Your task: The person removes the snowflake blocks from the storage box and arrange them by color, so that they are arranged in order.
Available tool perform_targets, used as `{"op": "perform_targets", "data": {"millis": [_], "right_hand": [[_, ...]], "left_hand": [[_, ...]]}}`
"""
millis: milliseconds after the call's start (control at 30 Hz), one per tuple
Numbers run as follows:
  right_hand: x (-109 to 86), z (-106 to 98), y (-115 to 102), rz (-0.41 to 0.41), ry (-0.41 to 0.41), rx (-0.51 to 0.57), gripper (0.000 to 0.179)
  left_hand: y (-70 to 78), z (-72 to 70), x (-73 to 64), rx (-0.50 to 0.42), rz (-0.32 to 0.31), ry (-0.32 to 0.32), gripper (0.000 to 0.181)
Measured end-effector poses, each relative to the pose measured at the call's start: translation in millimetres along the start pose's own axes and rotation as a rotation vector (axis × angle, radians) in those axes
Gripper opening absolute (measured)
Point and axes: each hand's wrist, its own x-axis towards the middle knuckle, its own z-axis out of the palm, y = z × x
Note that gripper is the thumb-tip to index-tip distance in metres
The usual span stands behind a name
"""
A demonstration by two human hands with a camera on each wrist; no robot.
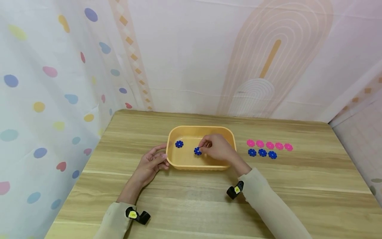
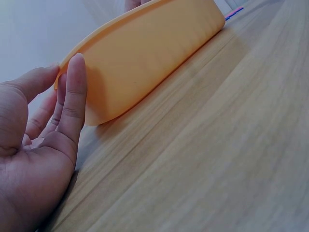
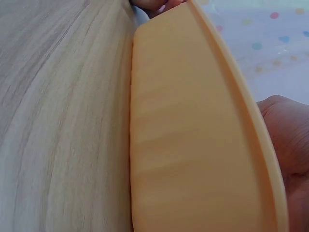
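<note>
An orange-yellow plastic tub [image 1: 203, 167] sits on the wooden table. At its left end, my left hand [image 1: 151, 165] grips the rim, thumb at the edge and fingers against the outer wall, as the left wrist view also shows. My right hand [image 1: 218, 148] reaches inside the tub and pinches a blue snowflake-shaped disc [image 1: 197, 151] between thumb and fingers. Another blue disc [image 1: 179, 144] lies in the tub, left of that hand. In the right wrist view the tub's wall [image 3: 193, 130] hides the fingertips, and only part of the right hand [image 3: 289, 145] shows.
Right of the tub, a row of several pink discs [image 1: 270, 145] lies on the table [image 1: 191, 202]. Three blue discs [image 1: 262, 152] form a row in front of them. Patterned curtains [image 1: 191, 59] hang behind the table and along its left side.
</note>
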Motion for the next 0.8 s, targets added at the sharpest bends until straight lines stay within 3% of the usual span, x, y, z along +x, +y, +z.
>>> {"op": "perform_targets", "data": {"millis": [333,800], "right_hand": [[-18.7,-15,2,-0.034,0.086,0.05,0.004],[-41.2,-30,12,-0.007,0.181,0.12,0.004]], "left_hand": [[-0.1,-0.4,-1.0,0.006,-0.015,0.023,0.049],[-0.2,-1.4,-1.4,0.004,-0.007,0.017,0.045]]}}
